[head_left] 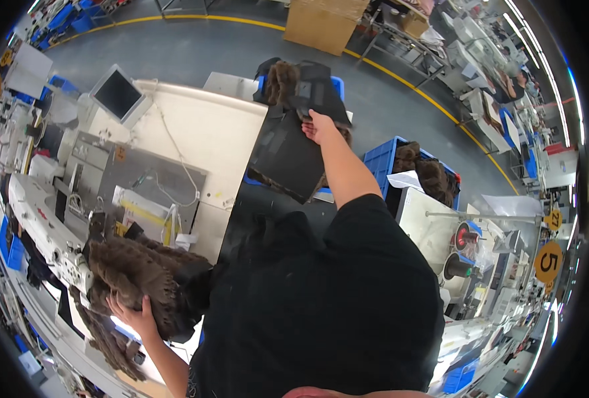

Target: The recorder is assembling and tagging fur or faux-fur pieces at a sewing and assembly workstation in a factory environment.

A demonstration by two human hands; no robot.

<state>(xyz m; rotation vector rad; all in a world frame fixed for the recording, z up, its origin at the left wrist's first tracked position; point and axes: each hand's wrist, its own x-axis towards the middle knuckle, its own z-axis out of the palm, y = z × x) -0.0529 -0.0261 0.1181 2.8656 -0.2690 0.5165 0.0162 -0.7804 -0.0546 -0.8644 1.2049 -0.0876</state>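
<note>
My right hand point(315, 127) reaches far forward, its fingers curled round the edge of a black fabric piece with brown fur point(284, 149). This piece hangs over a blue bin point(338, 86) beside the table, its dark side up. More black panels and a bunched brown fur piece point(282, 81) lie in that bin. My left hand point(135, 317) rests with fingers apart on a thick brown fur piece point(138, 272) at the sewing machine point(45, 222). Part of that fur lies under the machine's head, where the needle area is hidden.
A white table point(201, 123) carries a small screen point(117, 95) and a loose cable. Beyond my right arm stands another blue bin point(379, 159) with brown fur pieces. Thread spools point(458, 266) stand on the machine table at my right. A cardboard box point(324, 25) is on the floor ahead.
</note>
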